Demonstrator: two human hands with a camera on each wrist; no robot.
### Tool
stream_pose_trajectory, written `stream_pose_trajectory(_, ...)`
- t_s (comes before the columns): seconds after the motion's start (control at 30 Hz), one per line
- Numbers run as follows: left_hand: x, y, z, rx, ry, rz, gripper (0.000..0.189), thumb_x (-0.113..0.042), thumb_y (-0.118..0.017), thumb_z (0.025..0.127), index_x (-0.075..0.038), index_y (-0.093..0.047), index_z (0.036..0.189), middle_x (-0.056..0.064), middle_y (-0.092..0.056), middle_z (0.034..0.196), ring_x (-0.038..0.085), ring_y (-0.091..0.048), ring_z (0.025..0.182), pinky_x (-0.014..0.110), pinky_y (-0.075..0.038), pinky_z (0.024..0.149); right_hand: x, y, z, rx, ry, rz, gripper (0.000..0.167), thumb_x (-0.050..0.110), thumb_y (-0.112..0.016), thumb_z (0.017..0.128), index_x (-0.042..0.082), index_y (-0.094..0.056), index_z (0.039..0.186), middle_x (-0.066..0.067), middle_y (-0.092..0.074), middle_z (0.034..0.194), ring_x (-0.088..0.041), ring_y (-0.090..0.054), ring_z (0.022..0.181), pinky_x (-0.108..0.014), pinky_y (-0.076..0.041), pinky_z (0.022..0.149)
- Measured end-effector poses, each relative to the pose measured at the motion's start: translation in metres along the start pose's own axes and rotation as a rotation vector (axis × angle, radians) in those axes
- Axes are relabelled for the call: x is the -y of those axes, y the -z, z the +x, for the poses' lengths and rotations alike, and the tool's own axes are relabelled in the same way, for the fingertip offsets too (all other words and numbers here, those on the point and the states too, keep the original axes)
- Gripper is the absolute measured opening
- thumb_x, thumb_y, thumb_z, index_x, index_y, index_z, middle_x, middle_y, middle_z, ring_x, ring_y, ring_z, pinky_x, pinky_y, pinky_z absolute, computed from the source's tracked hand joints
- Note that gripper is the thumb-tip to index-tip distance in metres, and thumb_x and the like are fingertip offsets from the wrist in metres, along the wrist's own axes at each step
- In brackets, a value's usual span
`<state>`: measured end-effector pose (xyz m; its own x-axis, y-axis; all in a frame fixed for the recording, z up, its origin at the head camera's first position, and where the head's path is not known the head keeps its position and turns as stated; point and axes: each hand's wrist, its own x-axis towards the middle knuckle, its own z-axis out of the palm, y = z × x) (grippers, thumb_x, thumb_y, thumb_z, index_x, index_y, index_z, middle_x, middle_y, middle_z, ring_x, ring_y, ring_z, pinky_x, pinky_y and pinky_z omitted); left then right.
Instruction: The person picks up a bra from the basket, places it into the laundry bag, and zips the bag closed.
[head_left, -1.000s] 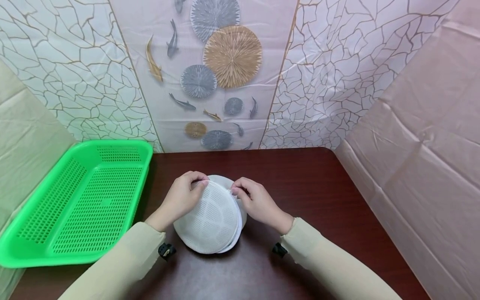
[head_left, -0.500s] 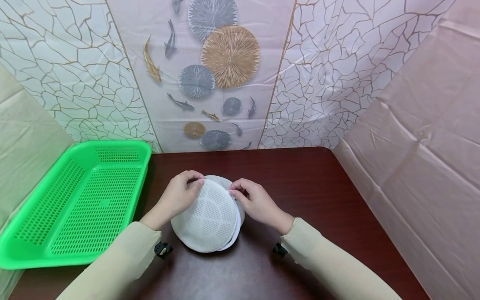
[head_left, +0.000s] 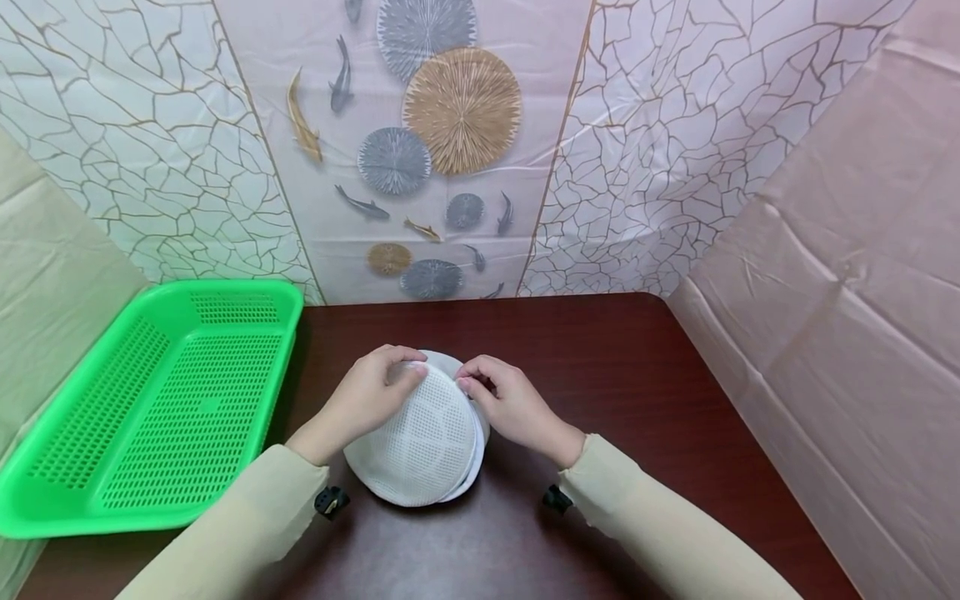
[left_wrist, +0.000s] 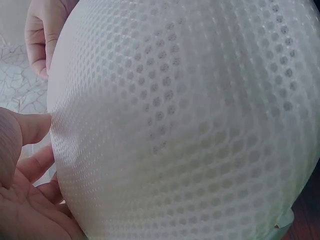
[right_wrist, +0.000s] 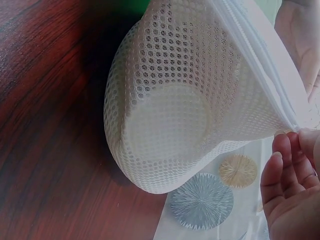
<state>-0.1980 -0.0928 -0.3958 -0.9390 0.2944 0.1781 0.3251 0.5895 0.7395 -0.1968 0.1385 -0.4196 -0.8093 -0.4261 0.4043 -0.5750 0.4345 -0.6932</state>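
A round white mesh laundry bag [head_left: 422,446] stands on the table between my hands. A zipper [right_wrist: 255,55] runs along its rim in the right wrist view. My left hand [head_left: 372,398] holds the top edge of the bag between thumb and fingers. In the left wrist view, the left thumb [left_wrist: 35,127] lies against the mesh rim. My right hand [head_left: 517,408] pinches the rim at the zipper's end, a short way right of the left hand. Its fingertips [right_wrist: 282,145] hide whatever small part they grip. Whether anything is inside the bag, I cannot tell.
A green plastic basket [head_left: 288,367] with perforated sides stands on the left of the dark red-brown table [head_left: 600,367]. Patterned cloth [head_left: 630,167] hangs behind the table, and plain beige cloth [head_left: 847,275] hangs on the right.
My left hand has shifted slightly right along the bag's rim, closer to the right hand. The right hand stays pinching nearly the same spot, and the bag has hardly moved.
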Motion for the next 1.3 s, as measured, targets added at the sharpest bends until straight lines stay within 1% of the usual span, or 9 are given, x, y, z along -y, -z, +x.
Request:
stream_pose_trajectory(0.13,-0.0006,-0.0021,0.001,0.013,-0.041,0.015,0.026,-0.025,-0.065,0.093,-0.011,-0.068,0.115,0.006,-0.063,0.114,0.023,-0.056,0.109,0.045,-0.044,0.096,0.0005,-0.0009,0.0007,-0.004,0.003,0.0,0.007,0.012,-0.061,0.096,0.014,-0.067,0.099,0.008,-0.063,0.096,-0.007,-0.058,0.088,-0.028,-0.049,0.075)
stream_pose_trajectory(0.27,0.001,-0.006,0.0024,0.024,-0.101,0.067,0.023,-0.021,-0.067,0.092,-0.012,-0.069,0.113,0.003,-0.064,0.11,0.023,-0.057,0.107,0.043,-0.045,0.094,0.0005,-0.0024,0.0017,-0.012,0.015,0.001,0.006,0.012,-0.062,0.095,0.014,-0.067,0.098,0.008,-0.063,0.096,-0.007,-0.058,0.088,-0.028,-0.049,0.076)
stream_pose_trajectory(0.37,0.0005,-0.0079,0.0019,0.028,-0.12,0.098,0.02,-0.02,-0.067,0.092,-0.012,-0.07,0.11,0.002,-0.064,0.108,0.023,-0.056,0.105,0.043,-0.045,0.094,0.0011,-0.0034,0.0022,-0.019,0.026,0.002,0.006,0.012,-0.062,0.095,0.014,-0.067,0.097,0.008,-0.063,0.096,-0.007,-0.058,0.089,-0.028,-0.049,0.076)
stream_pose_trajectory(0.57,-0.0013,-0.0085,-0.0007,0.001,-0.103,0.104,0.015,-0.017,-0.067,0.092,-0.009,-0.07,0.104,0.002,-0.064,0.104,0.022,-0.057,0.102,0.042,-0.046,0.091,0.0025,-0.0046,0.0014,-0.023,0.031,-0.004,0.005,0.012,-0.062,0.095,0.014,-0.066,0.096,0.007,-0.063,0.095,-0.006,-0.059,0.089,-0.028,-0.049,0.076)
stream_pose_trajectory(0.8,0.0011,-0.008,-0.0018,-0.011,-0.08,0.098,0.014,-0.016,-0.066,0.092,-0.009,-0.07,0.103,0.002,-0.064,0.101,0.021,-0.058,0.098,0.042,-0.048,0.088,0.002,-0.0056,0.0004,-0.002,0.014,-0.036,0.003,0.014,-0.062,0.095,0.015,-0.065,0.096,0.008,-0.063,0.095,-0.006,-0.058,0.088,-0.027,-0.049,0.075)
stream_pose_trajectory(1.07,0.0023,-0.0068,-0.0016,-0.021,-0.063,0.083,0.014,-0.016,-0.065,0.093,-0.008,-0.07,0.103,0.005,-0.064,0.105,0.022,-0.059,0.099,0.043,-0.047,0.09,0.0021,-0.0055,0.0005,0.005,0.002,-0.045,0.005,0.013,-0.061,0.096,0.017,-0.065,0.096,0.01,-0.062,0.094,-0.006,-0.058,0.085,-0.027,-0.049,0.073)
stream_pose_trajectory(1.3,0.0035,-0.0072,-0.001,-0.028,-0.049,0.082,0.013,-0.017,-0.065,0.093,-0.01,-0.07,0.103,0.004,-0.063,0.105,0.022,-0.059,0.098,0.043,-0.048,0.089,0.0016,-0.0043,0.0003,0.009,0.002,-0.046,0.004,0.016,-0.061,0.096,0.015,-0.064,0.095,0.01,-0.062,0.093,-0.006,-0.056,0.083,-0.027,-0.048,0.07)
